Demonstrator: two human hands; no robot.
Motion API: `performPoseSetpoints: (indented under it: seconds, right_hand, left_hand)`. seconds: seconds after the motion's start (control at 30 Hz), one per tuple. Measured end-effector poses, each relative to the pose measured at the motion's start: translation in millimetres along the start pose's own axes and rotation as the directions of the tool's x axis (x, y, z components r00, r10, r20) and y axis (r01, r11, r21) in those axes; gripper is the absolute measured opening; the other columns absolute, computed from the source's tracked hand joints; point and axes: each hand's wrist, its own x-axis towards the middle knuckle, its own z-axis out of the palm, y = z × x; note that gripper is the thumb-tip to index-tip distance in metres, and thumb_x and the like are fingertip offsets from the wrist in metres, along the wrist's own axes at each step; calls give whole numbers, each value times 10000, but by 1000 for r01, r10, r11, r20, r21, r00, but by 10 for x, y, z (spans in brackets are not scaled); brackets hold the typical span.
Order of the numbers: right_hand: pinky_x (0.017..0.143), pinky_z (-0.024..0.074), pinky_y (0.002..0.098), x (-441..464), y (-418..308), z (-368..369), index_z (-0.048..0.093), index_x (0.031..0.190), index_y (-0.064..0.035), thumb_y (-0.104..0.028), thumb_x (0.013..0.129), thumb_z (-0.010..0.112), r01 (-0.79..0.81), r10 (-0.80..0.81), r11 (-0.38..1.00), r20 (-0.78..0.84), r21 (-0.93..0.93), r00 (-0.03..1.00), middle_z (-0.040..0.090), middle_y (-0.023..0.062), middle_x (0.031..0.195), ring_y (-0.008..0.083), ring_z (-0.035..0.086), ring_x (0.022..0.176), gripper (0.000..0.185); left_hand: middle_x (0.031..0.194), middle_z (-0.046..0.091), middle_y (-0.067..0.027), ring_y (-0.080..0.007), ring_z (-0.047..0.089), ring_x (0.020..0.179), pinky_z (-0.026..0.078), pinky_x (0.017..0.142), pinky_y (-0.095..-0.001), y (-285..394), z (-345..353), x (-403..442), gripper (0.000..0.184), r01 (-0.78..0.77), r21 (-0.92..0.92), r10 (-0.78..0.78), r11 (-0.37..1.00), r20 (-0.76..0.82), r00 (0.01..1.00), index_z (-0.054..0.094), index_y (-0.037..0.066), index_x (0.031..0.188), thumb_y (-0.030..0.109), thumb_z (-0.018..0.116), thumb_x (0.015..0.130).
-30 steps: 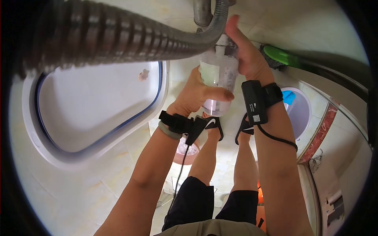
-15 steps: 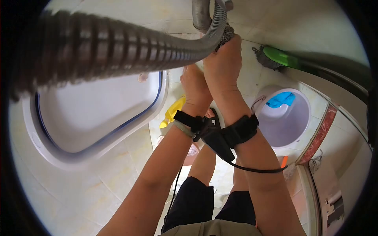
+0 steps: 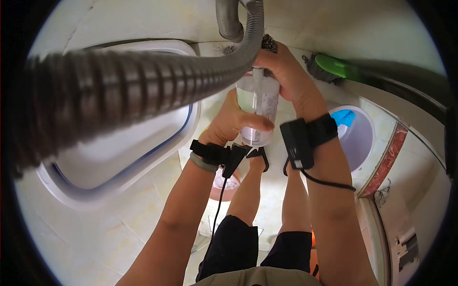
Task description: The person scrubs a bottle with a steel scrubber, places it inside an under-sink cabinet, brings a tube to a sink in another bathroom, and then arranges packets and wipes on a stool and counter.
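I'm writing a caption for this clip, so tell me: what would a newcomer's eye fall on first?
Probably the thick ribbed hose, blurred and looming across the upper left of the picture. Below its curved end, near the middle, the left hand grips a clear container, with the right hand at its far end. Toward the right, a bright blue cloth stands out in a pale bucket.
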Motion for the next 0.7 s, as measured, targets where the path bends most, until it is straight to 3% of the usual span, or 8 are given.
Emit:
performPoseSetpoints:
  seconds: [0.1,0.17,0.27,0.33,0.43,0.53,0.63,0.7]
  right_hand:
    - [680,510,367,-22,140,101,661,918,-13,-304,764,726,78,-160,928,-201,-363,967,682,79,841,211,642,699,336]
    - [677,517,427,28,329,357,612,893,9,-358,810,689,-214,-504,680,-659,-701,558,670,157,809,332,654,692,384]
    - [701,511,457,17,397,513,575,885,14,-392,823,678,-142,-493,743,-677,-655,546,643,229,805,425,631,751,424]
    - [693,517,408,-30,372,408,577,934,18,-405,806,712,-145,-454,763,-683,-629,573,647,173,777,340,653,710,462]
    - [684,494,309,-210,227,128,631,948,20,-356,745,792,110,-222,949,-380,-296,898,653,42,801,129,597,709,457]
    - [696,497,310,-212,42,4,660,884,16,-295,739,778,-5,-47,977,-240,-215,969,665,40,804,125,602,714,363]
    - [661,512,331,-43,184,62,668,867,18,-249,733,720,90,-247,905,-344,-416,906,682,92,734,187,641,648,303]
    - [624,527,383,33,230,131,647,862,18,-292,736,697,38,-410,769,-446,-638,795,669,151,690,310,661,620,338]
  left_hand:
    - [968,673,-107,-241,662,880,506,776,-328,-108,27,73,663,-77,598,311,798,-300,902,531,-22,1177,124,812,595]
    - [970,678,-142,-266,670,883,509,771,-343,-176,78,100,697,-19,736,431,676,-375,821,514,-36,1189,177,834,607]
    - [967,679,-211,-336,674,906,514,780,-369,-217,42,79,805,42,853,603,521,-402,689,482,-65,1212,309,877,619]
    - [993,678,-176,-287,667,913,508,800,-356,-130,34,69,776,-47,780,513,624,-363,778,502,-46,1210,245,867,590]
    - [1005,670,-122,-227,647,921,498,822,-336,-90,-83,26,727,-125,575,312,809,-239,919,534,-21,1189,167,849,560]
    - [1048,646,-91,-216,616,969,474,879,-335,-101,-85,49,750,-93,392,155,915,-129,979,520,2,1209,108,825,532]
    - [1139,616,-101,-265,590,1057,440,969,-359,-148,-12,125,864,-45,390,126,920,-185,975,449,18,1292,85,802,506]
    - [1027,652,-91,-198,621,924,488,829,-322,-236,54,183,738,-137,649,456,748,-353,817,501,3,1196,188,872,585]
